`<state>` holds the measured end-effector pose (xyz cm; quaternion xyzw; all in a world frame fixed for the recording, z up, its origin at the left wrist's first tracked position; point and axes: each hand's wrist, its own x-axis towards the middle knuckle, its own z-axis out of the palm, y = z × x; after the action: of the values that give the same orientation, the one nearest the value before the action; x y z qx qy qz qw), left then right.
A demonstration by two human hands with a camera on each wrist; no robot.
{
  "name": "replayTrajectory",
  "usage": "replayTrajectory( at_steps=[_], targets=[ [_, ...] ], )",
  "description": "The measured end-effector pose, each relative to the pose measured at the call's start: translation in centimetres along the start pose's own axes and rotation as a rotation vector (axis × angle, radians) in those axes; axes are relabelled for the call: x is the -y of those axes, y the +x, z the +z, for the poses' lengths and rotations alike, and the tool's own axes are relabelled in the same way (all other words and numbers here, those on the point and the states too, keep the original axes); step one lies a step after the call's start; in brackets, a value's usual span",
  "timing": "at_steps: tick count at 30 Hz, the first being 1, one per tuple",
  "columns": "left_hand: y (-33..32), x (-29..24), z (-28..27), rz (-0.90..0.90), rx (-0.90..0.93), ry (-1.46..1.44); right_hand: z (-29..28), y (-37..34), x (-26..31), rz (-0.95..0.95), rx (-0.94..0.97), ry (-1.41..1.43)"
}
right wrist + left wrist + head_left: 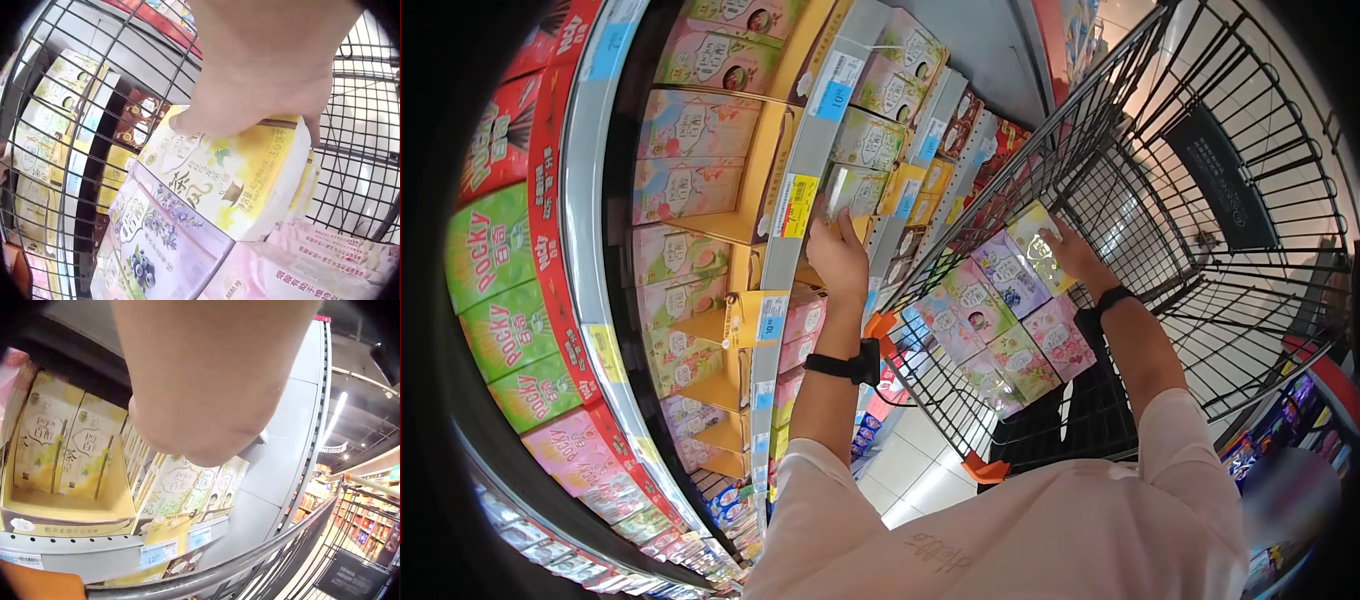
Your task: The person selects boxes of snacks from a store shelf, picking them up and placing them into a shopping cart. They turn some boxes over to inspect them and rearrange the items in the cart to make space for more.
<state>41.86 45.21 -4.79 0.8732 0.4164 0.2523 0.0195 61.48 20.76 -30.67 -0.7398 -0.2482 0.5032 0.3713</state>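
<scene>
In the head view my left hand [838,258] reaches to the shelf, its fingers at a pale green box [858,190]. The left wrist view shows the back of that hand [200,394] over pale boxes [169,484]; its fingertips are hidden. Inside the cart, my right hand [1080,258] grips a yellow and white box [1040,245], thumb on its front in the right wrist view [219,175]. That box lies beside a purple blueberry box [159,240] and pink boxes [256,275], in rows with green-pink boxes [975,305].
The black wire cart [1200,290] stands at the right, close against the shelf edge [775,270]. Pocky boxes [500,250] fill the shelf at the far left. An open display tray [69,515] holds two yellow-white boxes. White floor tiles [900,465] show below the cart.
</scene>
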Motion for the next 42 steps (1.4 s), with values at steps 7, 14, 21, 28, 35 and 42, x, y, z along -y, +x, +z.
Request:
replayTrajectory(
  at_steps=[7, 14, 21, 28, 35, 42],
  targets=[
    [-0.7, -0.1, -0.7, -0.153, 0.022, -0.139, -0.2, -0.5, 0.6, -0.035, -0.031, -0.047],
    [-3.1, -1.6, -2.1, -0.232, -0.073, -0.345, -0.4, -0.7, 0.9, -0.005, 0.013, 0.043],
    [-7.0, -4.1, -5.2, -0.5, -0.171, -0.535, 0.6, 0.5, -0.3, -0.047, -0.09, -0.076],
    [-10.8, -11.1, -6.9, -0.042, -0.307, -0.571, 0.8, -1.0, -0.5, -0.137, -0.255, -0.017],
    [-12.4, -16.6, 2.8, -0.22, 0.393, -0.944, 0.3, 1.1, -7.5, -0.234, 0.129, 0.832],
    [-12.7, -14.4, 16.9, -0.653, 0.837, -1.176, -1.0, -2.1, -2.7, -0.124, 0.023, 0.278]
  ],
)
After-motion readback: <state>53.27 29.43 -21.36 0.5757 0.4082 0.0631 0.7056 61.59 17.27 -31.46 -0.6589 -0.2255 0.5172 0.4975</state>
